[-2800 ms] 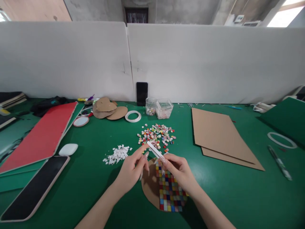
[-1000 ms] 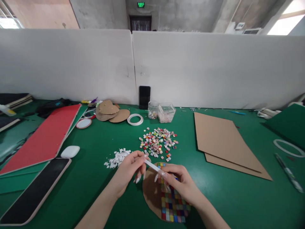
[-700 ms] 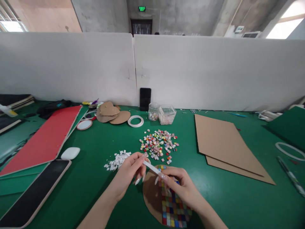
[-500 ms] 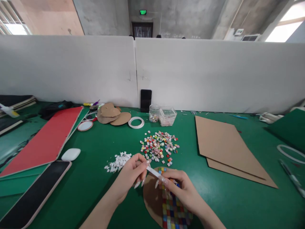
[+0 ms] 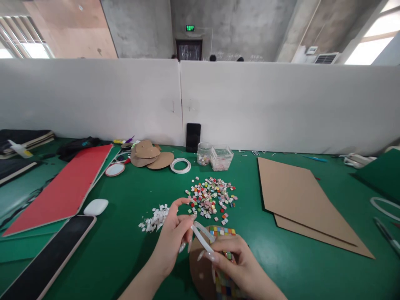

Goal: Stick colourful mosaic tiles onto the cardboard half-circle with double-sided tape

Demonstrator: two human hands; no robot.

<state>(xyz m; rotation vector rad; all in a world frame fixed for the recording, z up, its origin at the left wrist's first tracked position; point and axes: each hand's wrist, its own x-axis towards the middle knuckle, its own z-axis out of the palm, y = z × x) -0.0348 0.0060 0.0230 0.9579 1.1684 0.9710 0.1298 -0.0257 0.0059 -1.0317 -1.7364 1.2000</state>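
Note:
Both my hands work on a narrow white tape-like strip (image 5: 202, 238) above a round cardboard disc (image 5: 200, 266). My left hand (image 5: 171, 235) pinches one end between thumb and fingertips. Thumb and forefinger of my right hand (image 5: 233, 260) grip the strip further along. Between them the strip shows as two bands that spread apart from the left fingertips. Rows of small coloured mosaic tiles (image 5: 223, 231) cover the disc's right side, partly hidden by my right hand; its left side is bare cardboard.
Loose coloured tiles (image 5: 211, 196) lie beyond my hands, with small white pieces (image 5: 154, 218) to their left. Behind stand a clear jar (image 5: 204, 154), a clear box (image 5: 221, 158) and a white ring-shaped roll (image 5: 180, 166). Cardboard sheets (image 5: 300, 200) lie right; a phone (image 5: 50, 258) lies left.
The single band between my hands now shows as two bands spread apart. My right hand has moved slightly lower, and the whole view has tilted up a little.

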